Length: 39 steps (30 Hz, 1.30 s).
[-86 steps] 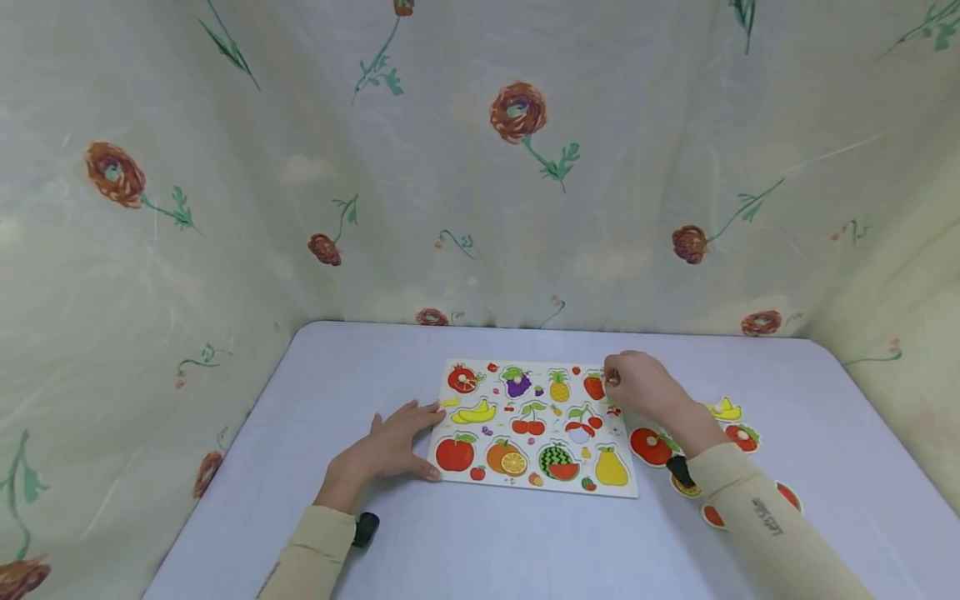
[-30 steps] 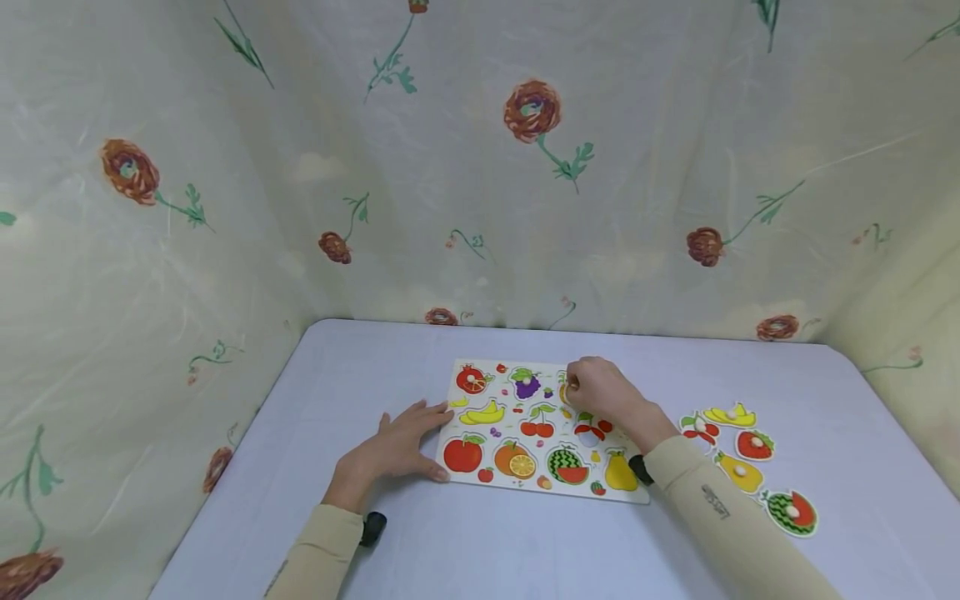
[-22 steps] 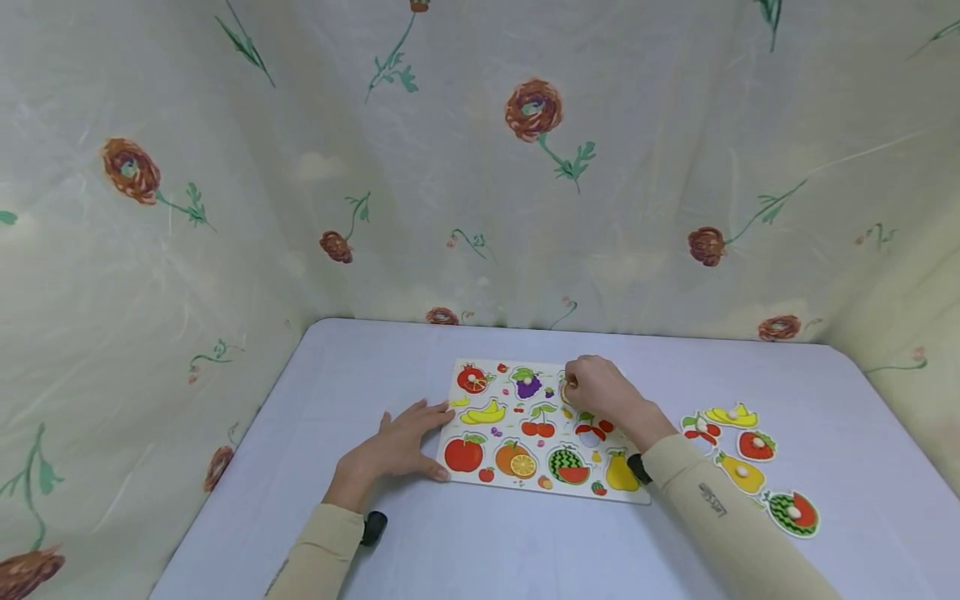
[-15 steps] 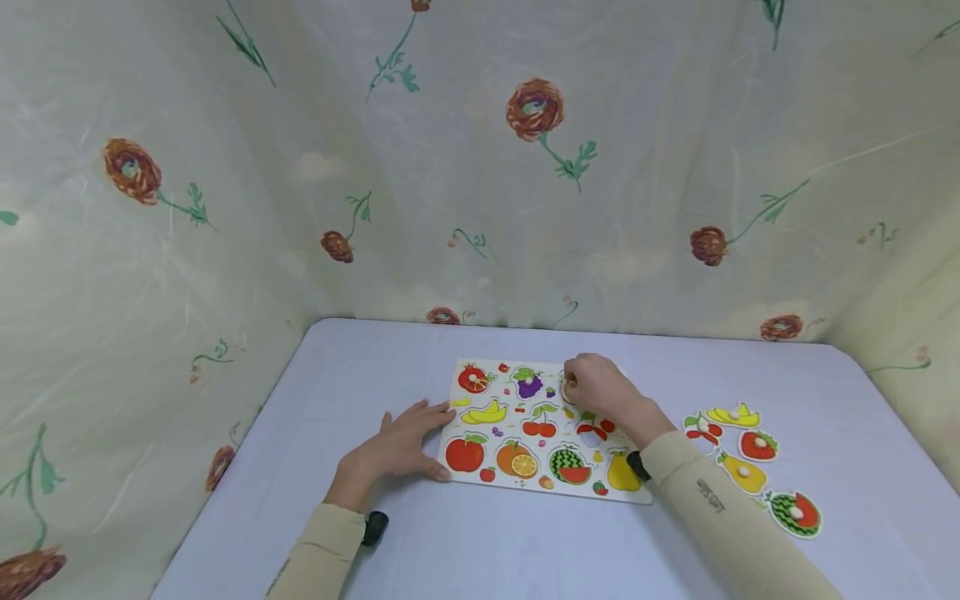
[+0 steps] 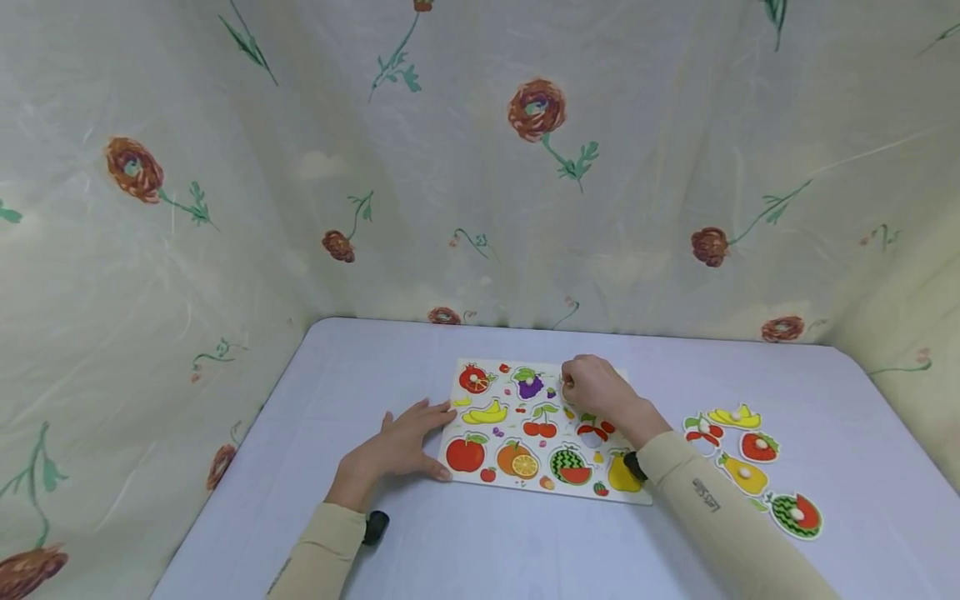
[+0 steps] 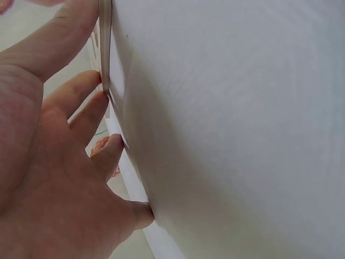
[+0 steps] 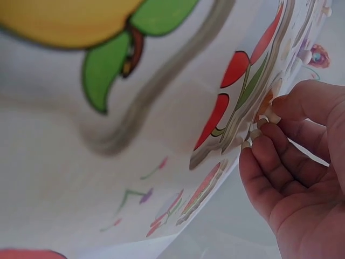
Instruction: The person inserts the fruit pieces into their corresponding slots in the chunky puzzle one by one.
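A white fruit peg-puzzle board (image 5: 555, 493) lies on the table. My left hand (image 5: 400, 442) rests at its left edge with spread fingers; in the left wrist view, the fingertips (image 6: 99, 102) are right against the board's side. My right hand (image 5: 602, 387) is over the top row, right of the grape piece (image 5: 529, 385). In the right wrist view, its thumb and fingers pinch the small pale knob (image 7: 272, 115) of a puzzle piece. That piece is mostly hidden, with only an orange-brown bit showing. A pomegranate piece (image 5: 474, 380) with a knob sits in the top left slot.
Right of the board lie loose knobbed pieces: cherry (image 5: 703, 432), banana (image 5: 735, 417), strawberry (image 5: 759, 447), pear (image 5: 742, 475) and watermelon (image 5: 797, 515). The right sleeve (image 5: 712, 500) crosses the board's right corner. A flowered curtain (image 5: 600, 208) hangs behind the table (image 5: 480, 550).
Since the oldest frame my right hand has moved left along the top row, from the strawberry picture to the pineapple picture. During the last second it has barely shifted. The left hand stays put.
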Available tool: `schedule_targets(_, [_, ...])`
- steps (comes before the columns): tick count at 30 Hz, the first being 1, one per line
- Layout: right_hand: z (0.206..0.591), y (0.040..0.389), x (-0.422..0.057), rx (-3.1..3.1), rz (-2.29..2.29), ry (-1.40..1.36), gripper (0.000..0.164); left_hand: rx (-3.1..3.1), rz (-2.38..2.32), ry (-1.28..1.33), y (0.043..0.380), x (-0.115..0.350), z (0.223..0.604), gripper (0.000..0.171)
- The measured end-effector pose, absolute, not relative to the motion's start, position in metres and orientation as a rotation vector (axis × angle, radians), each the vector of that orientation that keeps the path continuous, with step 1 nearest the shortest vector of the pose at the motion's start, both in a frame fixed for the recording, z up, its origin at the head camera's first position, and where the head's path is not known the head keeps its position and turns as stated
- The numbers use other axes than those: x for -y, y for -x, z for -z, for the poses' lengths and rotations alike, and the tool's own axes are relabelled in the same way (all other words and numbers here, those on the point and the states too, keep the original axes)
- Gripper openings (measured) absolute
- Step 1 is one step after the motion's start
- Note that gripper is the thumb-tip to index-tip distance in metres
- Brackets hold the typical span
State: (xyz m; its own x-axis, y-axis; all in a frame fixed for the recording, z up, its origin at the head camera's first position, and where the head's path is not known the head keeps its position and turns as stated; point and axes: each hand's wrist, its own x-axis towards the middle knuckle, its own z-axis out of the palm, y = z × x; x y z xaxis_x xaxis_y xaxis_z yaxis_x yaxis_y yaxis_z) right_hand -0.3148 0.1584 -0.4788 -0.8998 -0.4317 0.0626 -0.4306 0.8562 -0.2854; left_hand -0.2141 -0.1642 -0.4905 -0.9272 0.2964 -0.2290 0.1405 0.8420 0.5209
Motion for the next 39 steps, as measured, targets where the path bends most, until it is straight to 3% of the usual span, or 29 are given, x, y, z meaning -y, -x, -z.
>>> schedule_targets(24, [0.485,0.315,-0.157,-3.024,0.391,0.669,0.010,-2.732,-0.696,-0.310,0.217,0.165,0.496,0.093])
schedule_targets(39, [0.478,0.304,-0.165,-2.980,0.408,0.815,0.012,-2.733,-0.703,-0.310,0.214,0.163,0.493,0.093])
